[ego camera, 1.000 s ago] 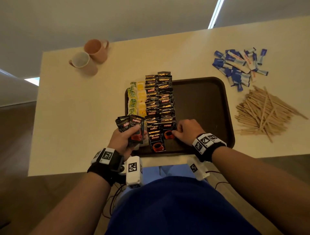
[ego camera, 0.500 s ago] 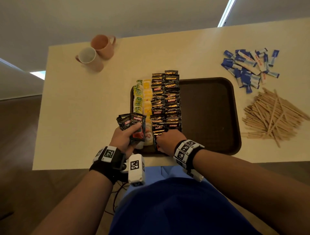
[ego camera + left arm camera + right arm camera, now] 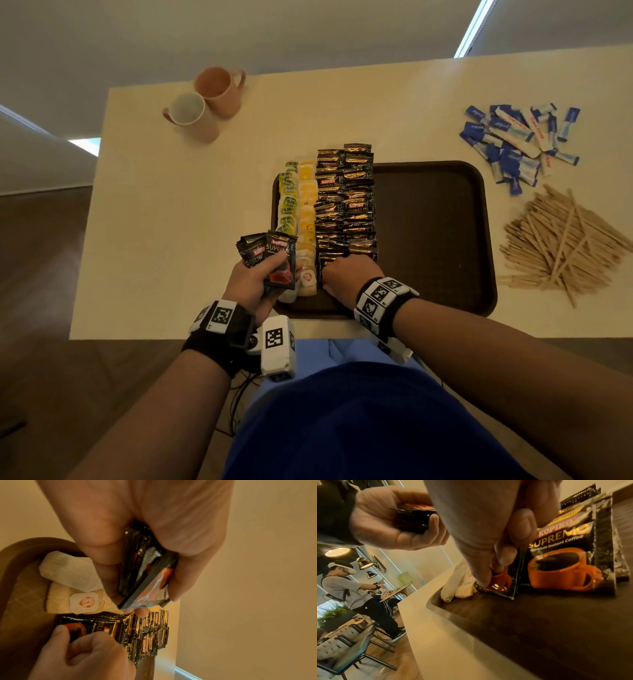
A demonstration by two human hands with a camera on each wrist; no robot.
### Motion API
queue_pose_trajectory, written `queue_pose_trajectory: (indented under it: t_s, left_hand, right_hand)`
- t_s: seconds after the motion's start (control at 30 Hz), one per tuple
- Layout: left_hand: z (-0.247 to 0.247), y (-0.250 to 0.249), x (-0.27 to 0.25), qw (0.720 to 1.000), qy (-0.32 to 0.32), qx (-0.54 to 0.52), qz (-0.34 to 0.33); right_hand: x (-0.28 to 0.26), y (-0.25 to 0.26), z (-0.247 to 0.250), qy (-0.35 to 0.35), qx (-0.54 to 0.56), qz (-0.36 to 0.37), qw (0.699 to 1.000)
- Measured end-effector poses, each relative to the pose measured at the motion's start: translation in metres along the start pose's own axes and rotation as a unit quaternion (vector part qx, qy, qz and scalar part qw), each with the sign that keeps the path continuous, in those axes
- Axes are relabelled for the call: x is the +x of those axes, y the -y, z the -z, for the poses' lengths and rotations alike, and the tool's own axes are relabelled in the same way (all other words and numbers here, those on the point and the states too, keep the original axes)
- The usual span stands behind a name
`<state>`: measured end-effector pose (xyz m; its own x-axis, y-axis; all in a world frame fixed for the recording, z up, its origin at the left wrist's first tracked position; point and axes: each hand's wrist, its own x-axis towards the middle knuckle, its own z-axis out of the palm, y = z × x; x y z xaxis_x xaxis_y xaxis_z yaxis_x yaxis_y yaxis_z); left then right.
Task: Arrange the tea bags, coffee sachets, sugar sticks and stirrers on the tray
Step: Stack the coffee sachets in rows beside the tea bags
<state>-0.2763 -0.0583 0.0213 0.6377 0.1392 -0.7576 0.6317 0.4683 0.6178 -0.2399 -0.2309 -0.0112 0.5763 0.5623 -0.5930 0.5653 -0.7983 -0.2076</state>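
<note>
Two mugs (image 3: 205, 102), two coffee sachet rows (image 3: 346, 205), two tea bag rows (image 3: 298, 202), one tray (image 3: 445, 240)

My head view is evenly lit and sharp, with a bright ceiling strip light (image 3: 474, 29) top right and the counter (image 3: 171, 222) bowed by the wide lens. Both wrist views run warm and yellowish. My left hand (image 3: 137, 520) fills its frame, soft and out of focus.

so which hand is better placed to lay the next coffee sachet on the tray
Probably the right hand: it is already at the near end of the sachet rows on the tray, while the left hand grips the spare coffee sachets.
</note>
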Motion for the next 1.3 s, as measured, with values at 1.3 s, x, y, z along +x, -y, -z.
queue_pose_trajectory:
  t_s: [1.3]
  left_hand:
    - [-0.014,0.001,0.01,0.99,0.1,0.095,0.016]
  right_hand:
    - [-0.053,-0.088,-0.028,-0.079,0.425,-0.178,0.884]
